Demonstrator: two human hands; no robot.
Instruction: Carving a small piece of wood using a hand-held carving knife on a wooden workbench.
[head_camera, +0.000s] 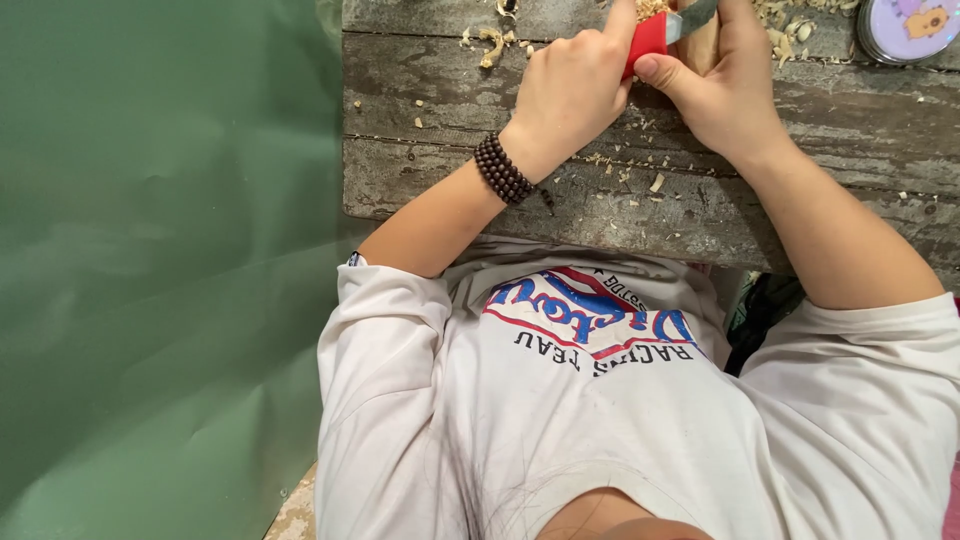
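Both hands work at the far edge of a weathered grey plank bench (450, 190). The left hand (570, 90), with a dark brown bead bracelet (502, 170) on its wrist, is closed around the red handle of a short-bladed carving knife (655, 35). The right hand (715, 85) grips a pale wooden piece (700, 45), its thumb pressed against the knife handle. Pale wood shavings (490, 45) lie scattered around them, and a round lilac tin (908, 28) sits at the far right.
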